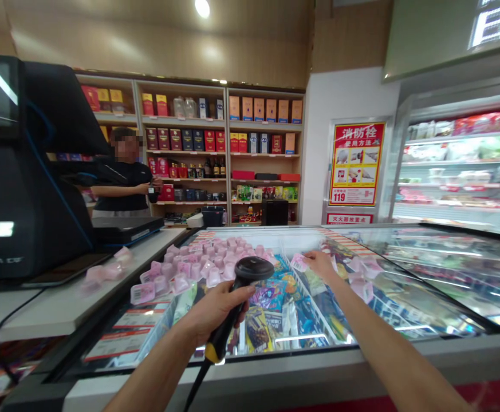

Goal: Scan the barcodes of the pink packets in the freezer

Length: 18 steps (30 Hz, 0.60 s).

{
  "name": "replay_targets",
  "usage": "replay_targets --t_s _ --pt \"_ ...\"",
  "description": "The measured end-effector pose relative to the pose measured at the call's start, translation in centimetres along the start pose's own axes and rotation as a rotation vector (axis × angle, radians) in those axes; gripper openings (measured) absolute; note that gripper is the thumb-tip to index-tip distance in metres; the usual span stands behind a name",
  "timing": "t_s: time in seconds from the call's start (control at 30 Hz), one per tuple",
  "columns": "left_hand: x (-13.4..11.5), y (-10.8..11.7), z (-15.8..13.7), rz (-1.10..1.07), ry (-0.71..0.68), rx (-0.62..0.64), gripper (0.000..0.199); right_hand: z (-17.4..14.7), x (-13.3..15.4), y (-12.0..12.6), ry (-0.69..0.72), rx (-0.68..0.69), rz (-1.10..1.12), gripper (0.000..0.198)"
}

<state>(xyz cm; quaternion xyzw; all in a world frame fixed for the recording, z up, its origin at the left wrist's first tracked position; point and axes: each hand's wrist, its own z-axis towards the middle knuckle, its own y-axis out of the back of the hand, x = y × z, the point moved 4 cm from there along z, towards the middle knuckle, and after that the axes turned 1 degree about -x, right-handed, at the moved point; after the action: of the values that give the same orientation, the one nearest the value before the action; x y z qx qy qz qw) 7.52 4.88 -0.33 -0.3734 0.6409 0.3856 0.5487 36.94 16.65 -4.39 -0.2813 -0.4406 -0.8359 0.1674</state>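
Note:
My left hand point(219, 312) is wrapped around the handle of a black barcode scanner point(253, 269), its cable hanging down toward me. The scanner's head points forward over the glass top of a chest freezer point(301, 234). My right hand point(322, 265) reaches out over the glass and pinches a small pink cup point(299, 262) that carries a printed label. Left of the scanner, many similar pink cups point(207, 257) lie crowded on the glass. A few more pink cups point(363, 274) lie to the right of my right hand, partly behind the forearm.
Frozen packs point(271, 309) show through the glass. At left, a dark register or scale machine point(30, 171) stands on a white counter point(56, 312) beside several pink cups point(110, 272). Behind are a person point(123, 177), shelves of boxes point(185, 140) and a lit display fridge point(464, 166).

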Motion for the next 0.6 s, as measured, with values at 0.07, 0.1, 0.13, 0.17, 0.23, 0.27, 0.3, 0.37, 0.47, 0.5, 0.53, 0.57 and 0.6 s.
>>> replay_targets --t_s 0.07,0.1,0.13,0.17,0.23,0.27,0.3,0.37,0.47,0.5,0.53,0.57,0.6 --pt "-0.1 -0.1 -0.2 0.006 -0.016 0.010 0.029 0.1 1.1 -0.5 -0.040 -0.021 0.059 0.017" --pt "-0.1 -0.1 -0.3 0.013 -0.022 0.012 0.029 0.1 1.7 -0.6 -0.051 -0.024 0.086 0.018" --pt "-0.1 -0.1 -0.4 0.017 -0.025 0.014 0.030 0.2 2.4 -0.7 -0.056 -0.020 0.117 0.019" --pt "0.0 0.0 -0.4 0.017 -0.025 0.015 0.030 0.2 3.0 -0.8 -0.058 -0.011 0.152 0.020" --pt "0.2 0.0 -0.4 0.011 -0.021 0.015 0.031 0.3 4.0 -1.1 -0.055 0.010 0.213 0.021" --pt "0.4 0.0 -0.3 0.008 -0.020 0.017 0.031 0.4 4.4 -1.3 -0.046 0.018 0.234 0.021" --pt "0.5 0.0 -0.2 0.007 -0.021 0.018 0.032 0.5 4.6 -1.5 -0.033 0.024 0.245 0.021" --pt "0.7 0.1 -0.1 0.013 -0.024 0.014 0.033 0.6 4.9 -1.9 -0.010 0.037 0.244 0.021" --pt "0.9 0.2 0.0 0.027 -0.025 0.002 0.033 0.6 5.1 -2.2 0.005 0.051 0.223 0.021" --pt "0.9 0.1 0.0 0.030 -0.025 0.002 0.033 0.5 5.2 -2.2 0.009 0.051 0.218 0.021" --pt "0.9 0.1 0.0 0.033 -0.029 0.004 0.033 0.4 5.2 -2.1 0.012 0.047 0.215 0.022" --pt "0.8 0.0 0.0 0.036 -0.030 0.008 0.032 0.3 5.3 -2.1 0.014 0.045 0.212 0.022" --pt "0.7 0.0 0.1 0.041 -0.031 0.010 0.032 0.3 5.3 -2.0 0.014 0.043 0.207 0.021"
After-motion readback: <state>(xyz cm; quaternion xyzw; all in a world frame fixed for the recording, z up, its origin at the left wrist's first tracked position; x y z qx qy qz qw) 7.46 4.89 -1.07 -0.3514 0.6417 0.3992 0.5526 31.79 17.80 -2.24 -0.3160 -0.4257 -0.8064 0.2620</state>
